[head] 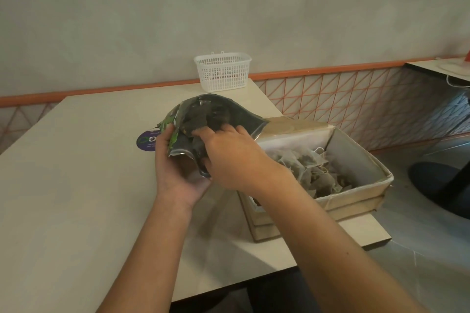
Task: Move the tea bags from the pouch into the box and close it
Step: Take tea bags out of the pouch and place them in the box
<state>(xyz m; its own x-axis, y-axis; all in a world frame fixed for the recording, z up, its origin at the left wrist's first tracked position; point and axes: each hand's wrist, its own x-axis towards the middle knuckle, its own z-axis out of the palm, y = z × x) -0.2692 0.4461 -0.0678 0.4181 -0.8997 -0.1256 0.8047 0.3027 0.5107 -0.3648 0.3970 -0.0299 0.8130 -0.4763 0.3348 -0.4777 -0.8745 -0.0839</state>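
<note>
A shiny dark pouch (pixel 229 112) with green print lies tilted on the table, its mouth facing me. My left hand (pixel 175 168) grips the pouch's near left edge and holds the mouth apart. My right hand (pixel 229 157) reaches into the pouch, fingers curled around a tea bag (pixel 197 123) inside it. An open cardboard box (pixel 361 160) sits to the right on the table's right edge. Several pyramid tea bags (pixel 315 173) with white strings lie piled inside the box. The box lid is hidden or folded under it.
A white plastic mesh basket (pixel 222 71) stands at the table's far edge by the wall. A round purple sticker (pixel 146 141) lies on the table (pixel 76 185) left of the pouch. A dark stool (pixel 442 185) stands on the floor to the right.
</note>
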